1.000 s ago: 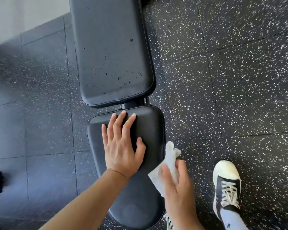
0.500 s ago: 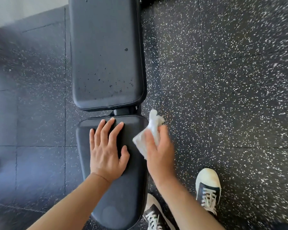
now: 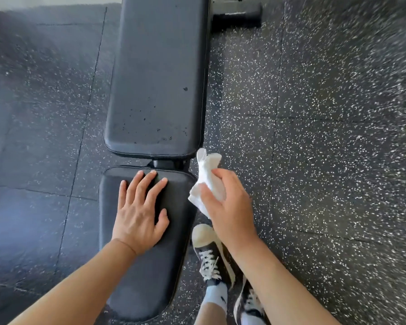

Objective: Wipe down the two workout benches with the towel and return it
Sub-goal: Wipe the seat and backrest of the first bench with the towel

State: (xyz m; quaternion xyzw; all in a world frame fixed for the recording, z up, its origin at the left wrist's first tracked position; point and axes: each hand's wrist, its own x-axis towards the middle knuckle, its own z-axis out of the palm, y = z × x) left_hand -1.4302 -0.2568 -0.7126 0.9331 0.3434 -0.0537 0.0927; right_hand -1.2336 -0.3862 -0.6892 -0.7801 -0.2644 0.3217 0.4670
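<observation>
Bracing flat on the seat pad [image 3: 148,242] with the left hand [image 3: 140,213], fingers straight and spread, holding nothing. Gripping the crumpled white towel [image 3: 206,178] in the right hand [image 3: 229,205], fingers and thumb curled round it, just off the seat pad's right edge and near the lower right corner of the back pad [image 3: 158,76]. Probably about to wipe the back pad, where dark specks cluster near the lower edge. Best to open out the wad for more contact, press evenly, and draw long strokes from the far end toward the gap between the pads. Plenty of open speckled rubber floor [image 3: 326,148] to the right for stepping along; shoes [image 3: 211,256] close beside the bench [image 3: 164,164], and a black frame foot [image 3: 237,16] juts out at the far end.
</observation>
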